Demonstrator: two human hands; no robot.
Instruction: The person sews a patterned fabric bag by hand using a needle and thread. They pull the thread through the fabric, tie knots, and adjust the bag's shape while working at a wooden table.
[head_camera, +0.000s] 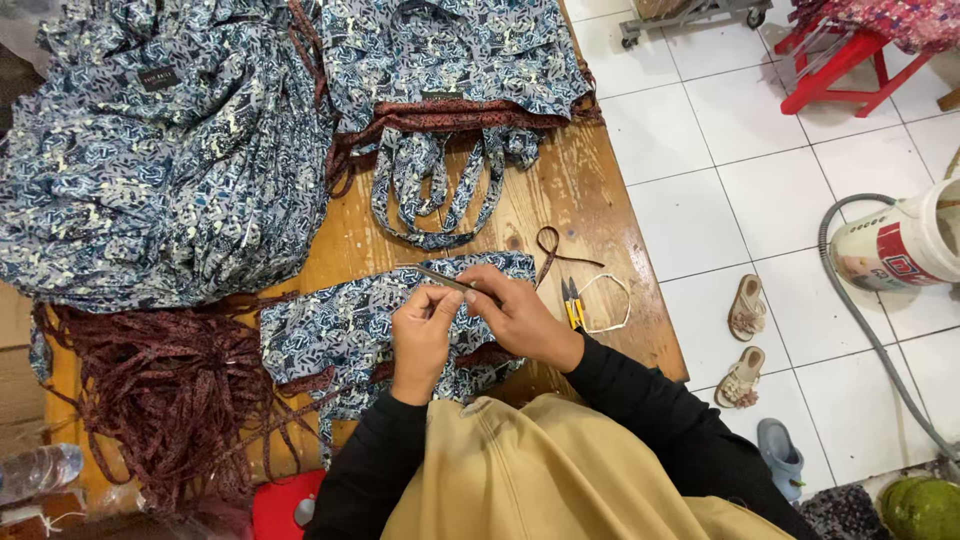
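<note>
A blue patterned cloth bag (335, 335) lies on the wooden table (585, 215) in front of me. My left hand (420, 340) and my right hand (520, 318) meet above the bag's upper edge. Both pinch a thin dark cord or strip (440, 277) that sticks out up and to the left. Yellow-handled thread snips (571, 303) lie just right of my right hand, beside a loop of pale cord (608, 302). A short maroon ribbon (552, 247) curls above the snips.
Large heaps of blue patterned bags (160, 150) fill the table's far left and centre. A tangle of maroon cords (165, 385) sits at the near left. On the white tiled floor are sandals (745, 340), a white bucket (900, 240), a grey hose and a red stool (840, 55).
</note>
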